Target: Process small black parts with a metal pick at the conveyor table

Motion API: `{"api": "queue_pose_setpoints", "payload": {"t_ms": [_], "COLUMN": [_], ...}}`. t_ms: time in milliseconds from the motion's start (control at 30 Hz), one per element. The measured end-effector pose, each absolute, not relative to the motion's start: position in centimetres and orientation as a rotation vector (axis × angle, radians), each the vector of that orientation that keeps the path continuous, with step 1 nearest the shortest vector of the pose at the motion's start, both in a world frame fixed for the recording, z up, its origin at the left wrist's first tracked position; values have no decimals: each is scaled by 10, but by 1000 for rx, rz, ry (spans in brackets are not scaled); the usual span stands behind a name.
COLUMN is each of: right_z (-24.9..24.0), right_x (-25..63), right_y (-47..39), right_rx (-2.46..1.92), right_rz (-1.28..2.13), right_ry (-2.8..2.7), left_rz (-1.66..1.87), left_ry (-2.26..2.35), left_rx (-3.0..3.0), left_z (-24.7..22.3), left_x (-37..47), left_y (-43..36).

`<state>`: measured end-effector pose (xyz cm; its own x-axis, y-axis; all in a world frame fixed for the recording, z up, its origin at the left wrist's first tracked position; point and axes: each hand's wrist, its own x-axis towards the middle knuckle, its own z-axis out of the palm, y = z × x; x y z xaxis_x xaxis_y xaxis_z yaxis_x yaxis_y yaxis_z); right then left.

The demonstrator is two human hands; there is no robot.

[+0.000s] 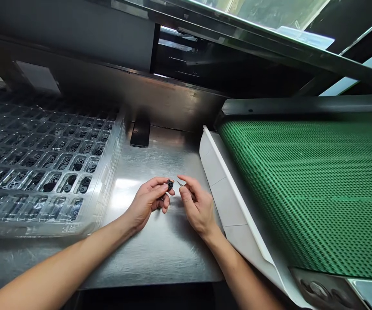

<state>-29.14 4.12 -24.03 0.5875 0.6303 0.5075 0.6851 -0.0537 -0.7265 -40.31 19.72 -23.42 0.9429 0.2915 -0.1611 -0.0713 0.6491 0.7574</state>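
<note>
Two bare arms (72, 263) come up from the bottom of the frame, one on each side. What do you see at the far left?

"Lots of little cups in a big clear tray (111, 165). Many cups have dark bits (84, 184) in them, and some bits are round with holes. Past the tray, in the upper left, is a grey sheet (39, 77)."

And next to the tray?

"Some shiny metal counter (160, 258). A flat black thing like a phone (140, 134) lies on it, a bit above the middle of the frame."

What is the left hand (147, 199) doing?

"Its grip is pinching a small black part (170, 185) with the thumb and a finger. That part is up off the counter, near the middle of the frame. The other fingers curl under."

And the right hand (199, 204)?

"Its grip is pinching too. It has a thin sharp thing (179, 184), and the tip points left at the small black part. They look close, but I can't tell if they touch."

What is on the right side?

"First a long white side wall (219, 178), just beside the right hand. Then a big green belt (311, 189), all bumpy, fills the right of the frame."
</note>
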Motion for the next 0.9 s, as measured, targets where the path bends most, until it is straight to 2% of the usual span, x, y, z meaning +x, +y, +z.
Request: {"api": "queue_pose_setpoints", "payload": {"t_ms": [300,900], "right_z": [-242,-243], "right_x": [-292,-291], "right_y": [44,44], "right_rx": [-1856,-1796], "right_rz": [-149,-161], "right_ry": [-1246,-1249], "left_rz": [234,246], "left_ry": [274,296], "left_rx": [814,813], "left_z": [-238,-239], "left_x": [-402,-403], "left_y": [198,198]}}
